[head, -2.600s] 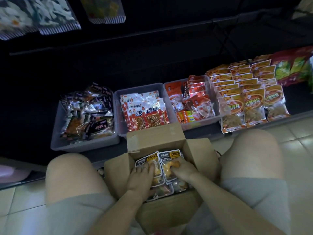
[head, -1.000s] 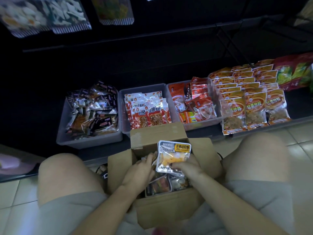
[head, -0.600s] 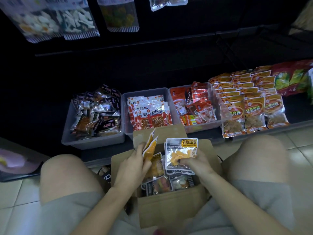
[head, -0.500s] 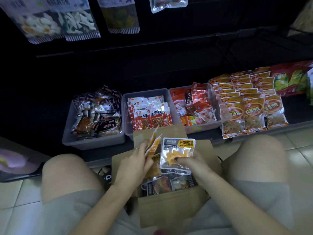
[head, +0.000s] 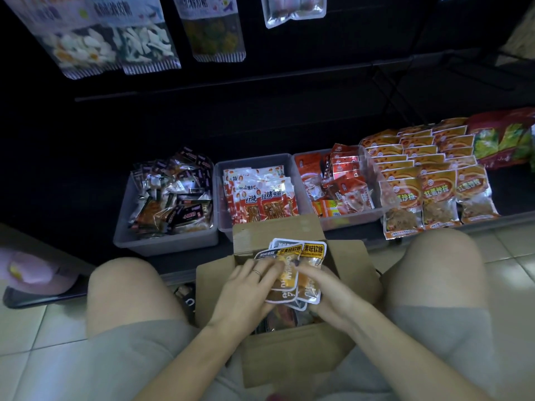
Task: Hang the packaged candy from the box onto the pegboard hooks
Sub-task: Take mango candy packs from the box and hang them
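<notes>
Yellow-labelled candy packs (head: 292, 270) fanned between both hands' grip.

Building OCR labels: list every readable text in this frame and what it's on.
"果味软糖": yellow label on the candy packs held by the left hand and right hand over the box.
"红烧": red packs in the middle bin.
"沙拉": orange packs on the shelf.
Hanging bags and dark packs: print too blurred.
</notes>
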Available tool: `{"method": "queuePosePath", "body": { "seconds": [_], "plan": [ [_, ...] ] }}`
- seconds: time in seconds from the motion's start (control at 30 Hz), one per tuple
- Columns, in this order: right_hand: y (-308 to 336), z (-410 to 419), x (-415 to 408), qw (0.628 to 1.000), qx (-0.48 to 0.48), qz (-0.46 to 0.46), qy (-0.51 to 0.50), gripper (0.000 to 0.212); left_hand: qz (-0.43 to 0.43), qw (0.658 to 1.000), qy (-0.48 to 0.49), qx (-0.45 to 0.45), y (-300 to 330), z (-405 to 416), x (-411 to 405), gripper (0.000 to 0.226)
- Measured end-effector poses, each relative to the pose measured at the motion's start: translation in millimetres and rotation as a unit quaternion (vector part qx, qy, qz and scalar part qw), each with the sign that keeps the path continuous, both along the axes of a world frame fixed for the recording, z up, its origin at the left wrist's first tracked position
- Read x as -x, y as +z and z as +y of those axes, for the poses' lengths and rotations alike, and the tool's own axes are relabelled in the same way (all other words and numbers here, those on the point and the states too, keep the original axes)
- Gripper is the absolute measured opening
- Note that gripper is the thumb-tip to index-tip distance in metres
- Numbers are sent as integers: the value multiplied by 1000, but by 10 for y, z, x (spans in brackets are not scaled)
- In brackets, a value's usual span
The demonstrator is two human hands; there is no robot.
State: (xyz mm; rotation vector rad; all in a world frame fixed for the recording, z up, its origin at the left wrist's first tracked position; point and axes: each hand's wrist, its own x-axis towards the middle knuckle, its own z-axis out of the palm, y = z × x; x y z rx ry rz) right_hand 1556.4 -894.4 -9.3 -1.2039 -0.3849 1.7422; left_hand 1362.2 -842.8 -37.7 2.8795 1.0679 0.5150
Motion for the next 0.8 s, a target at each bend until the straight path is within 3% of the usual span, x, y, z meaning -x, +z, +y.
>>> {"method": "queuePosePath", "body": {
  "seconds": [0.1,0.2,0.33,0.47,0.53,0.63,0.7,0.73,0.8],
  "plan": [
    [-47,-28,9,1000,-1,-5,-5,39,-4,1000,-12,11,-8,0,7,66],
    [-121,-31,-1,1000,11,-18,-10,37,-19,997,-4,74,-10,7,-10,74],
    [-185,-20,-32,999,18,-25,-26,44,-93,977,-3,191,10,3,-6,89],
    [-201,9,-86,998,23,3,-55,45,-196,942,87,259,56,18,-11,78],
    [-180,17,-103,997,29,24,-62,40,-248,899,164,322,100,25,-26,80],
    [-203,20,-130,997,34,30,-60,41,-306,748,246,536,162,87,-45,74],
    [-185,17,-129,998,34,23,-50,40,-336,666,254,616,145,145,-29,70],
    [-176,15,-127,998,35,16,-40,39,-344,645,250,635,142,161,-19,68],
    [-153,10,-127,999,35,-5,-20,38,-340,636,244,649,154,181,-17,54]
  ]
}}
